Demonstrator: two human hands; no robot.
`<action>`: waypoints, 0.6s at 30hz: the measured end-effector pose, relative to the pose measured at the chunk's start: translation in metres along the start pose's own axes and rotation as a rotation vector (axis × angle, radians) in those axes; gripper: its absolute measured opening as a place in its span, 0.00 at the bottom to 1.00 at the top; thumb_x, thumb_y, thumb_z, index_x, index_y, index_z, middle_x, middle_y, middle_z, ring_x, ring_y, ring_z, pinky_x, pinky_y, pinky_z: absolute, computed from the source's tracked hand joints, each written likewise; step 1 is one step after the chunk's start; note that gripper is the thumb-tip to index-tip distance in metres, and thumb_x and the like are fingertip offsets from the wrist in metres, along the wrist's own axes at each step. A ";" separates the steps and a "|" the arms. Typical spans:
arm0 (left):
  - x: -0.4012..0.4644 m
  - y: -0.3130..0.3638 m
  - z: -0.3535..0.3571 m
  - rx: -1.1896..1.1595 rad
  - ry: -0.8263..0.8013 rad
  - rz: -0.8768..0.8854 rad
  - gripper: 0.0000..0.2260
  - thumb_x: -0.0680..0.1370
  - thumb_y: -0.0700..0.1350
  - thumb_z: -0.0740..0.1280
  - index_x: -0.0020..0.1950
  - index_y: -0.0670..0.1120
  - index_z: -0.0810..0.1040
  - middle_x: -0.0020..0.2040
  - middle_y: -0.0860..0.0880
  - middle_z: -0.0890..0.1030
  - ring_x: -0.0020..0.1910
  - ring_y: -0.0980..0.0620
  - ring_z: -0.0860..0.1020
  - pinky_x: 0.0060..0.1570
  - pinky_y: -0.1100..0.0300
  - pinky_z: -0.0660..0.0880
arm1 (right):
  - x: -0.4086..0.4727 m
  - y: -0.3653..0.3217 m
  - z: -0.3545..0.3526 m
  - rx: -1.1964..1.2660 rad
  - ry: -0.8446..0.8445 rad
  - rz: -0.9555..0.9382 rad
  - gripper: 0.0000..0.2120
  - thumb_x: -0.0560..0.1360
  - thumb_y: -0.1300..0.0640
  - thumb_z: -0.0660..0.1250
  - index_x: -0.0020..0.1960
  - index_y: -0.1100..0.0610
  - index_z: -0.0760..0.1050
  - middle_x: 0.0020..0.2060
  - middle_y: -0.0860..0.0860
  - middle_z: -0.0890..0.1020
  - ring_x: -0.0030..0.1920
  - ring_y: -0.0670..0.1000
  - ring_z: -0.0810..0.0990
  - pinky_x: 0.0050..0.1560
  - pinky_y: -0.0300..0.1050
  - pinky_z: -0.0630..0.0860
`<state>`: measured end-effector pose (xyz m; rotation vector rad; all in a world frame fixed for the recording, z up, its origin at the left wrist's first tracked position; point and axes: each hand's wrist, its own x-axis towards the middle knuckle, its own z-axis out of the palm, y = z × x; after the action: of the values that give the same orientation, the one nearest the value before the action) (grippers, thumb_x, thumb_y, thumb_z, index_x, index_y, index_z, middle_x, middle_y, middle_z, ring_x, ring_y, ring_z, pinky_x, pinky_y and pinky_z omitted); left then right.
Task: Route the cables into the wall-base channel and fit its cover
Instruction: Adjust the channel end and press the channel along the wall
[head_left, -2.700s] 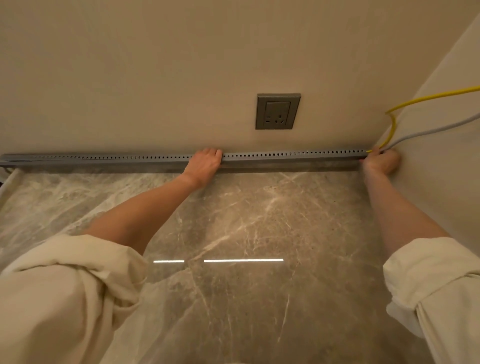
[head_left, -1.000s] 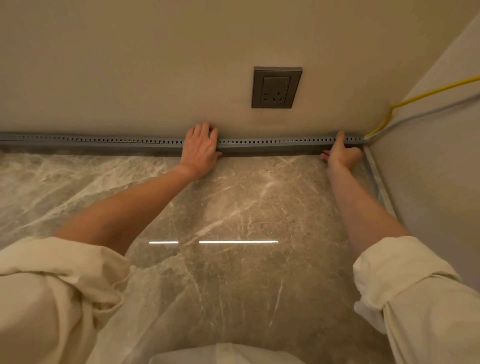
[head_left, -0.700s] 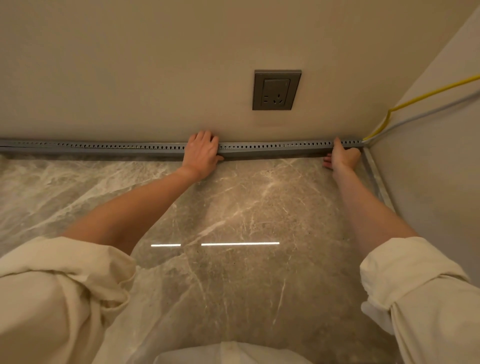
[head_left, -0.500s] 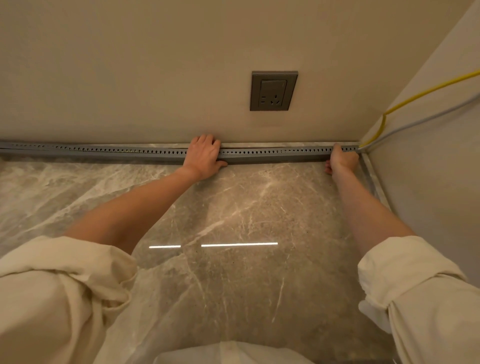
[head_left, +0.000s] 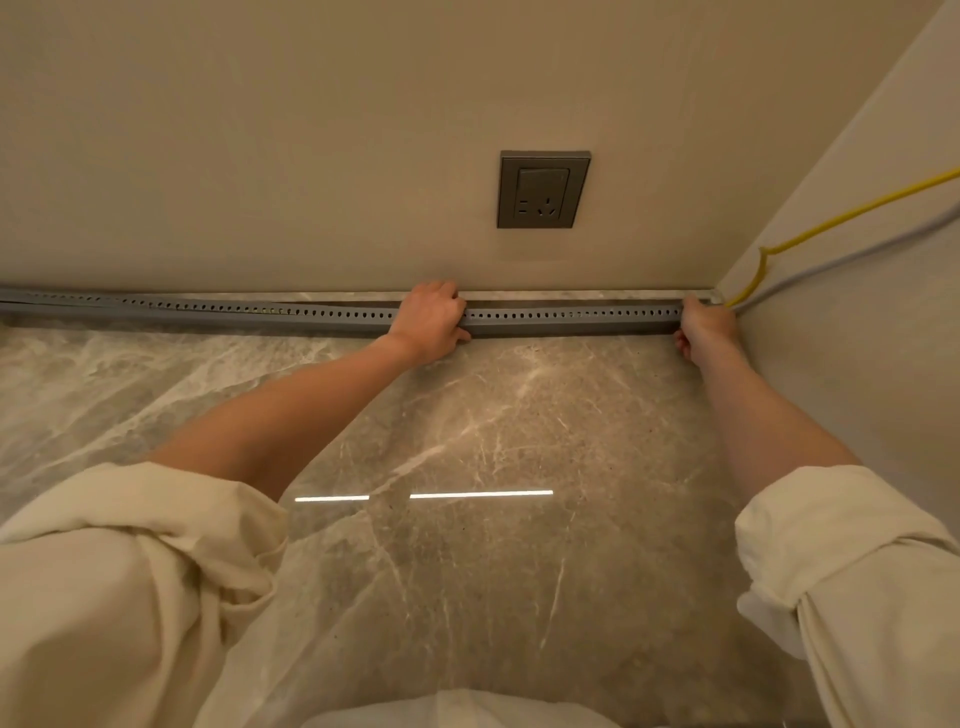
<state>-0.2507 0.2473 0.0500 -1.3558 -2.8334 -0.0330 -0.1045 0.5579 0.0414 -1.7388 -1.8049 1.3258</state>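
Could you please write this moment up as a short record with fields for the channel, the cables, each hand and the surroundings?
channel: grey slotted strip along the wall base, reaching the right corner
yellow cable: runs down the right wall into the channel's right end
grey cable: runs just below the yellow one to the same corner
left hand: curled over the channel near its middle
right hand: grips the channel's right end
socket: on the wall above the channel, nothing plugged in
floor: glossy grey marble
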 end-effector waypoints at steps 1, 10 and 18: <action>0.001 0.001 0.000 0.005 0.004 0.001 0.17 0.74 0.52 0.68 0.53 0.39 0.78 0.51 0.40 0.76 0.51 0.41 0.74 0.51 0.50 0.70 | 0.001 -0.001 -0.001 -0.006 -0.011 0.004 0.16 0.75 0.47 0.60 0.50 0.59 0.75 0.29 0.54 0.75 0.25 0.51 0.72 0.25 0.43 0.70; 0.003 0.004 0.010 -0.029 -0.002 0.030 0.23 0.75 0.56 0.66 0.63 0.42 0.71 0.57 0.41 0.74 0.56 0.42 0.73 0.58 0.49 0.69 | -0.003 0.005 -0.001 0.011 -0.001 -0.004 0.21 0.75 0.43 0.61 0.54 0.60 0.75 0.42 0.56 0.80 0.26 0.52 0.76 0.23 0.42 0.73; 0.003 0.003 0.007 -0.015 -0.026 0.041 0.23 0.75 0.57 0.66 0.61 0.41 0.72 0.56 0.41 0.75 0.55 0.42 0.74 0.57 0.49 0.69 | -0.008 0.011 0.001 0.065 0.033 0.015 0.21 0.73 0.45 0.65 0.57 0.61 0.76 0.43 0.54 0.79 0.29 0.51 0.76 0.35 0.49 0.81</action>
<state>-0.2502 0.2521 0.0432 -1.4272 -2.8310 -0.0375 -0.0973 0.5488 0.0353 -1.7333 -1.7145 1.3382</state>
